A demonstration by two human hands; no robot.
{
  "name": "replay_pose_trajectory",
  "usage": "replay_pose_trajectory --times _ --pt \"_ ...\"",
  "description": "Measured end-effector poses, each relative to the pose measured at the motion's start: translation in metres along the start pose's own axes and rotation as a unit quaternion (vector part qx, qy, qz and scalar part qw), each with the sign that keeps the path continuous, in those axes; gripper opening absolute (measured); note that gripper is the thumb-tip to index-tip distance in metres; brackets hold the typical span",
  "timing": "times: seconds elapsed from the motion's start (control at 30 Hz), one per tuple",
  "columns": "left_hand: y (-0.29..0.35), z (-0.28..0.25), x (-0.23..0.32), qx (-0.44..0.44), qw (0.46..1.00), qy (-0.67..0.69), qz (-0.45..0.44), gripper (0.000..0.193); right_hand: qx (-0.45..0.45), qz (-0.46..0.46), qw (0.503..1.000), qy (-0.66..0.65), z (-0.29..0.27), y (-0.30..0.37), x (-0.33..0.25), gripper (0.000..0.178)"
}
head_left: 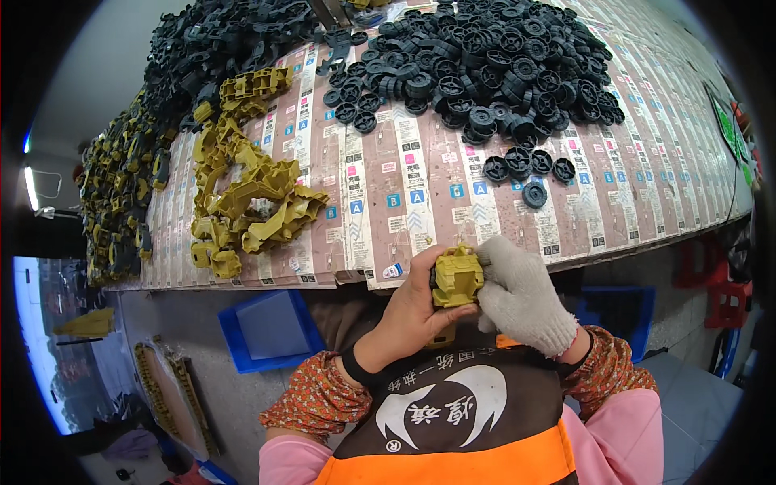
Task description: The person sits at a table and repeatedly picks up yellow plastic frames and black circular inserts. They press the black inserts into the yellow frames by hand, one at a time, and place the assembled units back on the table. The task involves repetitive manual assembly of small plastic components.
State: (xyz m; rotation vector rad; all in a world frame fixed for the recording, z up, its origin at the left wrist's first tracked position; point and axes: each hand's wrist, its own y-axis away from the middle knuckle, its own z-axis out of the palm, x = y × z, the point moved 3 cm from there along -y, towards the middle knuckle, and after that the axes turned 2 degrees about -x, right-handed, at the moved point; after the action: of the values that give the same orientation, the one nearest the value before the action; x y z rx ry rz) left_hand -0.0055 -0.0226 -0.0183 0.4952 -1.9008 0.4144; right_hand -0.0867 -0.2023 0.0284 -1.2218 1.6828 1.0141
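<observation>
Chassis (pixel 457 277), olive-yellow moulded plastic, held between both hands just off the near table edge (pixel 517 271), over the lap and above the apron. Left hand (pixel 412 311), bare, wrapped round the left side and underside, thumb on top: closed on the part. Right hand (pixel 521 295), in a knitted grey glove, closed against the right side, fingertips pressed to the body; whether anything small sits between glove and part cannot be told. Appears to be a fitting or pressing step. Best done with the left grip kept firm and the body square, pressure from the right applied straight in along the side rather than at a slant, wrists steadied near the edge.

Beyond, on the printed-card table cover: loose black wheels (pixel 525 166) nearest, just ahead of the hands; large wheel heap (pixel 485 65) farther back; yellow frames (pixel 250 202) in a tangled pile to the left; mixed black and yellow parts (pixel 129 178) along the far left rim. Below the table, blue bin (pixel 267 327) at left, red stool (pixel 727 303) at right
</observation>
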Motion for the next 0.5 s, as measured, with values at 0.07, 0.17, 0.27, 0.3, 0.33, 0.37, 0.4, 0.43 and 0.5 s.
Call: replay_pose_trajectory --times 0.07,0.17,0.27,0.3,0.33,0.37,0.4,0.43,0.5 --pt "-0.008 -0.001 0.011 -0.004 0.999 -0.032 0.032 0.088 -0.021 0.083 0.995 -0.058 -0.009 0.003 -0.009 0.022" --pt "-0.022 -0.002 0.014 -0.011 0.999 0.036 0.023 0.088 -0.009 0.111 0.993 -0.030 -0.025 0.001 -0.022 0.019" --pt "-0.029 0.001 0.011 0.034 0.964 0.255 -0.063 0.087 0.116 -0.021 0.981 0.153 -0.060 -0.019 -0.008 0.016" --pt "-0.030 0.002 0.010 0.058 0.934 0.339 -0.099 0.086 0.191 -0.079 0.945 0.252 -0.072 -0.026 -0.004 0.016" --pt "-0.030 -0.001 0.011 0.107 0.925 0.351 -0.100 0.076 0.220 -0.055 0.913 0.338 -0.077 -0.031 0.003 0.019" --pt "-0.030 -0.004 0.008 0.119 0.911 0.374 -0.123 0.073 0.206 -0.061 0.904 0.370 -0.078 -0.035 0.008 0.020" --pt "-0.028 -0.010 0.005 0.132 0.897 0.397 -0.145 0.070 0.191 -0.067 0.893 0.402 -0.079 -0.039 0.013 0.022" --pt "-0.026 -0.013 0.002 0.145 0.880 0.419 -0.170 0.066 0.173 -0.073 0.882 0.432 -0.076 -0.041 0.017 0.023" --pt "-0.027 -0.017 0.000 0.166 0.854 0.466 -0.162 0.053 0.155 -0.073 0.885 0.432 -0.070 -0.041 0.019 0.030"
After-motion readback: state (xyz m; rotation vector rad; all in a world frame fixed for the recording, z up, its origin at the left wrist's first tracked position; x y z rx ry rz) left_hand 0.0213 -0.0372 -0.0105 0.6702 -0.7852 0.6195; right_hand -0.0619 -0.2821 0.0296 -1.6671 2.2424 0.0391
